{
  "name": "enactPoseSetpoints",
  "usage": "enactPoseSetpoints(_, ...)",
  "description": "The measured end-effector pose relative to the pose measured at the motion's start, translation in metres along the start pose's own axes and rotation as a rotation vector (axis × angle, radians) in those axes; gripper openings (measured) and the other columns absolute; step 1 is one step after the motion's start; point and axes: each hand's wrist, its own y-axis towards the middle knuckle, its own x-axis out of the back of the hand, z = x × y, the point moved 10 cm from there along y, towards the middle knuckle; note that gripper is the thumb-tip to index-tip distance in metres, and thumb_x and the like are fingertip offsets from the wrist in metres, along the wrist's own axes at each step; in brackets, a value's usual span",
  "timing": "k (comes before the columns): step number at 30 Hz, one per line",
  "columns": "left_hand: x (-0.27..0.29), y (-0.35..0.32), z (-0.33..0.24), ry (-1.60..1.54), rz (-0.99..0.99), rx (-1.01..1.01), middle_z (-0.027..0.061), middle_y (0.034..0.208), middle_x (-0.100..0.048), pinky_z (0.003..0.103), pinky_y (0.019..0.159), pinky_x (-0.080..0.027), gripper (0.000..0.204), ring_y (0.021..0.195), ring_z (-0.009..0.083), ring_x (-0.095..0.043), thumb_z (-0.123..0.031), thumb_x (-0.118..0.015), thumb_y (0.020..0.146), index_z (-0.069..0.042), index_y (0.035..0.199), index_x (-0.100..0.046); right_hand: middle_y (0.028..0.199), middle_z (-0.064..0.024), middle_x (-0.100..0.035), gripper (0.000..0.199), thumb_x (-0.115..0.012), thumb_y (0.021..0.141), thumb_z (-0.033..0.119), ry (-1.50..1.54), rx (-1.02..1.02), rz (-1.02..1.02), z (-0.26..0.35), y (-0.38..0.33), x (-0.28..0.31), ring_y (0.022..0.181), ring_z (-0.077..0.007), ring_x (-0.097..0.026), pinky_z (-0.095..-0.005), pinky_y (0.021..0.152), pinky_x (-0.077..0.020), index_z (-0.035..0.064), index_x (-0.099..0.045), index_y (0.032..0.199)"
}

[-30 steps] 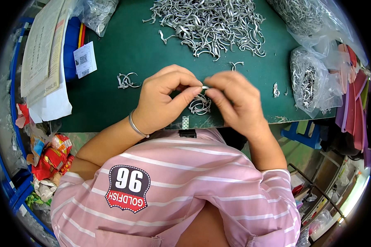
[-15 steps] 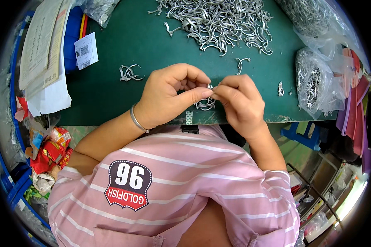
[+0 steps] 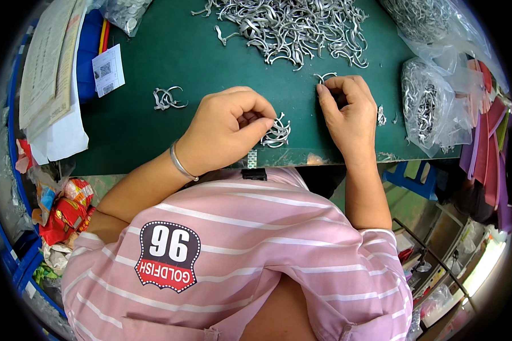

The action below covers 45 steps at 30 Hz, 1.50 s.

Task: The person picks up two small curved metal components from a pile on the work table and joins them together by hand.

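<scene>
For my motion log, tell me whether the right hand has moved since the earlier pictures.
Yes: judged against the patterned strip, the right hand has moved rightward and forward, up to a curved metal piece.

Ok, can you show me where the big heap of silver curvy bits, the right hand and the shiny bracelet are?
Big heap of silver curvy bits point(image 3: 293, 29): head view, middle of the heap.
Right hand point(image 3: 347, 112): head view, back of the hand.
Shiny bracelet point(image 3: 177, 161): head view, outer side of its band.

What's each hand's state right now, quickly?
Left hand: curled beside a small pile of curved metal pieces; whether it holds one can't be told.
Right hand: at a single curved metal piece; grip can't be told.
</scene>
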Motion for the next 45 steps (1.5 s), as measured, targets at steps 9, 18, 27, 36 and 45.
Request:
enactPoseSetpoints(9,0.006,0.0,-0.017,0.111,-0.081,-0.163,0.0044,0.089,-0.061,0.02,0.059,-0.043,0.009,0.068,0.007,-0.053,0.005,-0.068,0.081,-0.001,0.087,-0.066,0.086,-0.0127,-0.067,0.008,-0.07,0.079,-0.002,0.076,0.122,-0.048,0.011,-0.005,0.01,0.073,-0.0257,-0.065,-0.0333,0.065,-0.0517,0.0006,-0.065,0.085)
enactPoseSetpoints(18,0.007,-0.002,-0.037,0.167,-0.137,-0.307,0.006,0.092,-0.062,0.024,0.061,-0.047,0.02,0.071,0.0105,-0.057,0.005,-0.074,0.077,-0.002,0.096,-0.069,0.084,-0.0116,-0.065,0.022,-0.073,0.068,-0.009,0.22,0.512,-0.029,0.057,-0.025,0.012,0.078,-0.0296,-0.063,-0.0364,0.066,-0.0511,0.0012,-0.064,0.086)
enactPoseSetpoints(27,0.004,-0.002,-0.036,0.229,-0.09,-0.382,0.0095,0.089,-0.066,0.027,0.066,-0.051,0.013,0.076,0.0174,-0.064,0.004,-0.073,0.078,0.0,0.09,-0.069,0.089,-0.0134,-0.065,0.024,-0.068,0.07,-0.011,0.261,0.546,0.001,0.06,-0.023,0.011,0.078,-0.0304,-0.062,-0.0367,0.07,-0.0512,-0.0003,-0.065,0.092)
enactPoseSetpoints(36,0.008,-0.002,-0.032,0.155,-0.1,-0.294,0.0096,0.091,-0.067,0.026,0.067,-0.052,0.01,0.078,0.016,-0.065,0.001,-0.074,0.08,0.0,0.088,-0.068,0.09,-0.0118,-0.063,0.016,-0.072,0.079,-0.002,0.084,0.278,0.038,0.02,-0.004,0.003,0.081,-0.0272,-0.06,-0.0343,0.072,-0.0482,0.0005,-0.066,0.094)
enactPoseSetpoints(45,-0.004,-0.006,-0.037,0.29,-0.013,-0.415,0.0094,0.089,-0.064,0.029,0.066,-0.051,0.013,0.077,0.0211,-0.063,0.005,-0.073,0.076,-0.002,0.087,-0.068,0.097,-0.0072,-0.067,0.014,-0.061,0.092,-0.004,0.96,-0.289,0.396,-0.004,-0.026,-0.035,0.081,-0.0108,-0.065,-0.0223,0.068,-0.052,-0.0054,-0.065,0.105)
